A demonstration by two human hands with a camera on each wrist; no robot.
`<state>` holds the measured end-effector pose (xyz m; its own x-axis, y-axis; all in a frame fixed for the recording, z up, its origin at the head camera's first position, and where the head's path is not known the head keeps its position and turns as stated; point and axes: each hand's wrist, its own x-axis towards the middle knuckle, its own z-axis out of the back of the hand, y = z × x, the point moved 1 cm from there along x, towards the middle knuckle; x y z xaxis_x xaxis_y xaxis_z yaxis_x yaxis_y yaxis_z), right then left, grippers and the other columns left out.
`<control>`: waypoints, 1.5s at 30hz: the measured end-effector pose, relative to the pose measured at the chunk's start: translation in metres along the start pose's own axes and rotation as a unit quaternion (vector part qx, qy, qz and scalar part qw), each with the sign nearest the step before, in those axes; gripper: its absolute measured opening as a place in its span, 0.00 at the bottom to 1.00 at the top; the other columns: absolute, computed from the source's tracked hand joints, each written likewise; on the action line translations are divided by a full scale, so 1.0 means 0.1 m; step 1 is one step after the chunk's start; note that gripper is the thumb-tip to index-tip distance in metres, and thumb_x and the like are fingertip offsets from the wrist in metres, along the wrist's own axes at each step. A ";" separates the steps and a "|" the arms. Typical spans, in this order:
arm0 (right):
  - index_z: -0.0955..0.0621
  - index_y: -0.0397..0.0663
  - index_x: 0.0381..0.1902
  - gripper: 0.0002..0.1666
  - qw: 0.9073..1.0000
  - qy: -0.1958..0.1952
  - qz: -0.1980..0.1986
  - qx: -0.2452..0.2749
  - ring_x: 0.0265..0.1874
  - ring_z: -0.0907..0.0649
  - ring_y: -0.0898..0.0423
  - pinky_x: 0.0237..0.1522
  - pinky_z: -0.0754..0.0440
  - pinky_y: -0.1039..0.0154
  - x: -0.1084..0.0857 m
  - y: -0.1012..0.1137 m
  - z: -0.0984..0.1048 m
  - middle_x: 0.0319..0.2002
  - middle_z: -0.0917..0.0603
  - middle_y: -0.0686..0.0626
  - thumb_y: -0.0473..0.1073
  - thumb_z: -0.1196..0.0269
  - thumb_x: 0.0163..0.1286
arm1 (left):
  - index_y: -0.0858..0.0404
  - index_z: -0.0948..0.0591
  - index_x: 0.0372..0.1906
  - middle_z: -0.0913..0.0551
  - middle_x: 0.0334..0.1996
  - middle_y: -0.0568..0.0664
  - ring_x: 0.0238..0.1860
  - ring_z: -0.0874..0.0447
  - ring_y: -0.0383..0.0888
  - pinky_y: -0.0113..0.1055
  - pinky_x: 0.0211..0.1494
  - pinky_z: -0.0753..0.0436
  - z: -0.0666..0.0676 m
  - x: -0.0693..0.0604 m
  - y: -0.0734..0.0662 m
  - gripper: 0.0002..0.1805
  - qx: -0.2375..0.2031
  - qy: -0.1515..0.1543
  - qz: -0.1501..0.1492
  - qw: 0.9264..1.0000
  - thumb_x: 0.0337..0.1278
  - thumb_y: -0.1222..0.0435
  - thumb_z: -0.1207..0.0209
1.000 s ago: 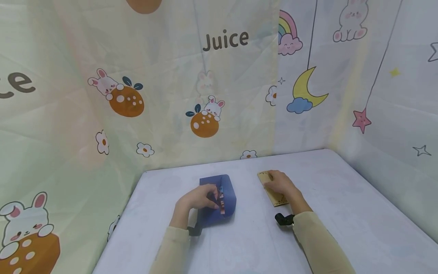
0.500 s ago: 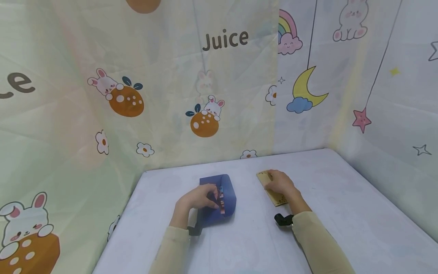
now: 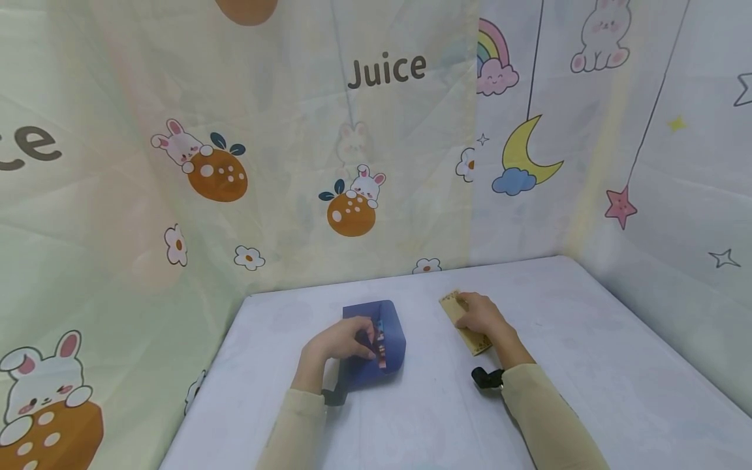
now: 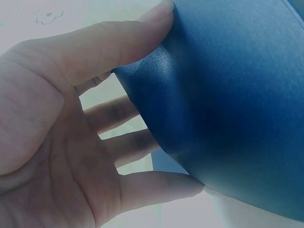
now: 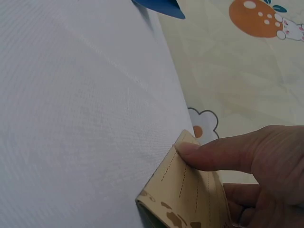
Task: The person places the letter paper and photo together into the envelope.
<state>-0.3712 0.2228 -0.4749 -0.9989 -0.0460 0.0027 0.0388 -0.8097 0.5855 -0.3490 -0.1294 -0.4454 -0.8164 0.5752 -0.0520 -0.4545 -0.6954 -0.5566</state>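
Note:
In the head view a blue envelope (image 3: 396, 343) lies on the table with its flap spread toward the right. A strip of colourful printed paper (image 3: 380, 346) shows in its opening. My left hand (image 3: 341, 338) pinches the envelope's edge; in the left wrist view the thumb lies on the blue paper (image 4: 228, 95) and the fingers reach behind it. To the right, my right hand (image 3: 486, 316) holds a tan card (image 3: 478, 343) between thumb and fingers. Seen from the right wrist, the card (image 5: 187, 190) carries dashed lines and brown patches and looks folded.
A white cloth covers the table (image 3: 435, 418). Printed curtains (image 3: 282, 150) with rabbits and oranges stand behind it and at both sides. A black wrist strap piece (image 3: 486, 376) hangs by the right sleeve.
The tan card has shifted slightly to the left and turned a little in my right hand. My left hand and the envelope stay in place.

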 end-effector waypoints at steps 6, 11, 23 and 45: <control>0.25 0.35 0.69 0.40 1.000 -0.003 0.006 -0.002 0.63 0.23 0.35 0.63 0.25 0.38 0.02 0.00 0.00 0.69 0.26 0.29 0.37 0.26 0.60 | 0.51 0.21 0.39 0.19 0.41 0.42 0.42 0.23 0.44 0.41 0.44 0.23 -0.01 -0.02 0.01 0.17 -0.001 0.000 0.000 1.000 0.51 0.61 0.23; 0.25 0.34 0.69 0.39 1.000 -0.005 0.006 0.004 0.59 0.22 0.38 0.60 0.24 0.40 0.02 0.01 -0.01 0.69 0.25 0.28 0.36 0.26 0.60 | 0.51 0.21 0.38 0.19 0.41 0.42 0.42 0.23 0.44 0.42 0.45 0.23 -0.01 -0.01 0.01 0.17 -0.002 -0.001 0.001 1.000 0.50 0.60 0.22; 0.22 0.32 0.65 0.33 0.999 -0.008 0.035 0.012 0.59 0.21 0.37 0.59 0.23 0.42 0.03 0.02 0.00 0.65 0.23 0.28 0.33 0.30 0.61 | 0.50 0.21 0.38 0.19 0.41 0.41 0.42 0.23 0.43 0.41 0.45 0.23 -0.01 -0.01 0.02 0.17 0.000 0.002 0.000 1.000 0.51 0.60 0.22; 0.33 0.29 0.74 0.36 0.997 -0.028 0.034 0.057 0.70 0.29 0.31 0.69 0.30 0.37 0.01 0.11 0.09 0.72 0.32 0.25 0.30 0.42 0.69 | 0.49 0.21 0.38 0.20 0.40 0.42 0.45 0.23 0.44 0.44 0.50 0.22 0.00 0.01 0.02 0.16 -0.006 0.007 0.011 1.000 0.51 0.62 0.23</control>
<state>-0.3715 0.2192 -0.4616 -0.9940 -0.0627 0.0894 0.1066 -0.7341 0.6706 -0.3507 -0.1304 -0.4468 -0.8208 0.5661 -0.0757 -0.4325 -0.7026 -0.5650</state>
